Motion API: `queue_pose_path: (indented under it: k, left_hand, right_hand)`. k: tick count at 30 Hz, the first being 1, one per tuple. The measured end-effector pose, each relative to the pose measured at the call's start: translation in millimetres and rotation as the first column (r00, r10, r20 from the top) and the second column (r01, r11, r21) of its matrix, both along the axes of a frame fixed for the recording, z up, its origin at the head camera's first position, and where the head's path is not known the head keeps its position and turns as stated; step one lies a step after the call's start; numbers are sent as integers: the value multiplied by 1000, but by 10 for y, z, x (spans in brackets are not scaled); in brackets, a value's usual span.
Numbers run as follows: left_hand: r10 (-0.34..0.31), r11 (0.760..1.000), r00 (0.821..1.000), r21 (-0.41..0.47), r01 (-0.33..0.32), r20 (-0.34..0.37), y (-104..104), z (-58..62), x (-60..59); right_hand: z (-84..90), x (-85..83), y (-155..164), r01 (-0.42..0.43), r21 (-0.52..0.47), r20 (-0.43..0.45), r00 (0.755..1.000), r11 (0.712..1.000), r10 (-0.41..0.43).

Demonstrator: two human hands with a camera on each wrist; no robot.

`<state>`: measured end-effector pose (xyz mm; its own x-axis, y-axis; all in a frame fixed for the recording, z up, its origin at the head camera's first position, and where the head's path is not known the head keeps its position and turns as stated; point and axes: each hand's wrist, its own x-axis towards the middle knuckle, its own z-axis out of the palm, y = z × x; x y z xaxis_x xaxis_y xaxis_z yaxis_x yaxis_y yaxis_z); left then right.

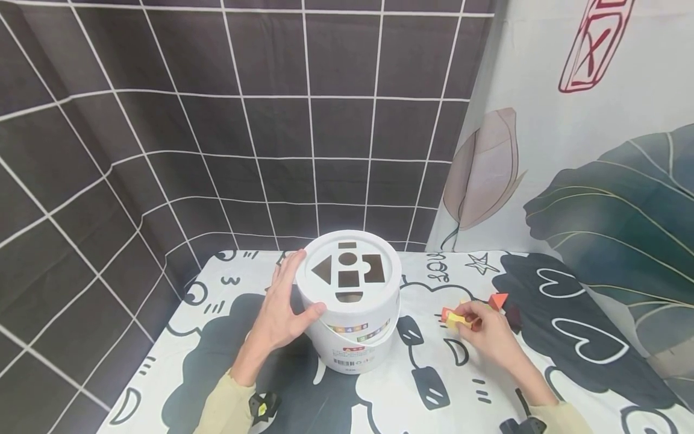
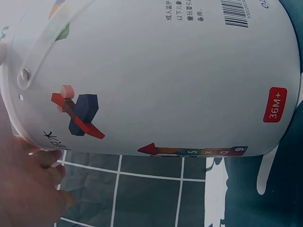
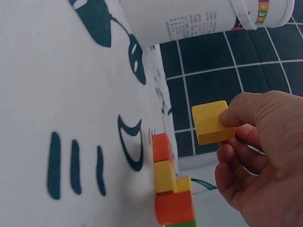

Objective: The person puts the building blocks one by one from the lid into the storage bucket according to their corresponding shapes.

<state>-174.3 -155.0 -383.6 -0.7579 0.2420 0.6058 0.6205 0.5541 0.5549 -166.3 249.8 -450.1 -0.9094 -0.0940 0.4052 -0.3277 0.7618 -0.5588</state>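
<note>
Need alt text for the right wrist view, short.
A right hand pinches a yellow square block above a white tablecloth with dark doodles. Orange and yellow blocks lie below it; a white bucket stands beyond.

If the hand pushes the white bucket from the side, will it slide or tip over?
The white bucket is tall but wide with a flat base, so it probably slides rather than tips. It stands on a printed cloth, which might wrinkle and catch it. The left hand on its side likely steadies it.

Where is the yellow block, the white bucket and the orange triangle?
yellow block [image 3: 213, 122], right wrist view, its flat top face
white bucket [image 1: 355, 337], head view, its front wall
orange triangle block [image 1: 497, 300], head view, its middle
</note>
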Motion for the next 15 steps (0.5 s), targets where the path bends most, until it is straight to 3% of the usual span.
queue_pose_path:
  k: [15]
  left_hand:
    - [1,1000,1000,3,-1,3,0,12,4]
  right_hand:
    - [304,-56,-93,-75,-20,-103,992,997,73]
